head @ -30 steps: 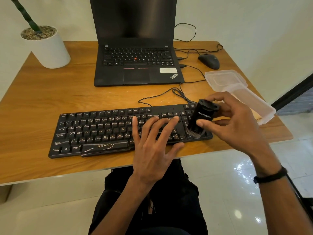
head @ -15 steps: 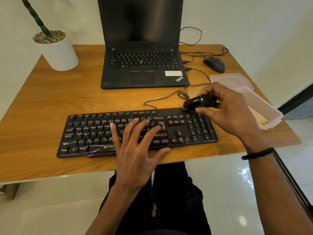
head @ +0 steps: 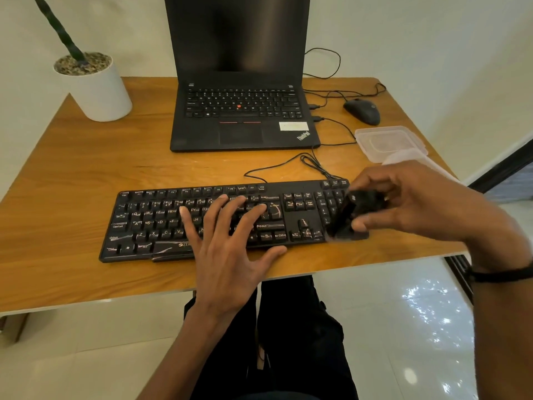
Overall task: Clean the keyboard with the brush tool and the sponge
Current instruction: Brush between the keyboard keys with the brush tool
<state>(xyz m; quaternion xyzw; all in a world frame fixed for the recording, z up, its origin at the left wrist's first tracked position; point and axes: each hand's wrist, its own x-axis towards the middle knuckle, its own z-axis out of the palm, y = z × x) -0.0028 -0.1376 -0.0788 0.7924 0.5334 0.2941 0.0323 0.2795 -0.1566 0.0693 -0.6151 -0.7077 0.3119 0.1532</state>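
Behind the keyboard (head: 202,217) I see a laptop (head: 242,116), a mouse (head: 362,111), a clear box (head: 389,142) and a looped cable (head: 302,163). The keyboard lies lengthwise along the table (head: 72,168) near its front edge, bare wood to its left. My left hand (head: 227,243) lies flat, fingers spread, on the keys. My right hand (head: 418,206) pinches the blurred brush (head: 350,215) over the keyboard's right end, tilted.

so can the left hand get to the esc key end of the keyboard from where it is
Probably yes. The left hand lies flat on the middle keys of the keyboard, and the keys toward its far-left end are bare. The right hand holds the brush tool over the opposite end.
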